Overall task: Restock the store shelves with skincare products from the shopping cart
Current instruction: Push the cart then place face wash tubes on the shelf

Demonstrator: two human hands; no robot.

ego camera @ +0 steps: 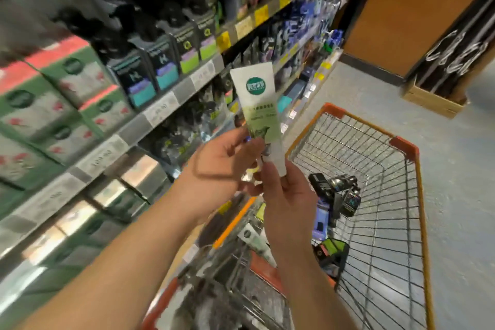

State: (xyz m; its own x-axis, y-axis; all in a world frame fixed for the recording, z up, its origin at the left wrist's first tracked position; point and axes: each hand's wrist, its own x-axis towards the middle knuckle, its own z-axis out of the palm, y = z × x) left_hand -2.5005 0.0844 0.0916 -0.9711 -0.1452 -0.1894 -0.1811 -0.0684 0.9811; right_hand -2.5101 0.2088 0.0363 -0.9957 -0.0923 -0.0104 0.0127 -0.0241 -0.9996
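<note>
A white and green skincare tube (257,104) stands upright in mid-air between the shelves and the cart, flat end up. My right hand (285,195) grips its lower cap end. My left hand (222,166) pinches the tube's lower left side with thumb and fingers. Behind the tube runs the store shelf (166,107) with grey price strips, stocked with black boxes (139,78) and green boxes (53,104). The wire shopping cart (375,195) with orange trim sits lower right, holding several dark product boxes (340,193).
Yellow price tags (261,15) line the upper shelf edge. An orange-brown wall panel (412,2) and a cardboard box (431,99) on the floor stand at the far right. Grey floor (455,169) lies to the right of the cart.
</note>
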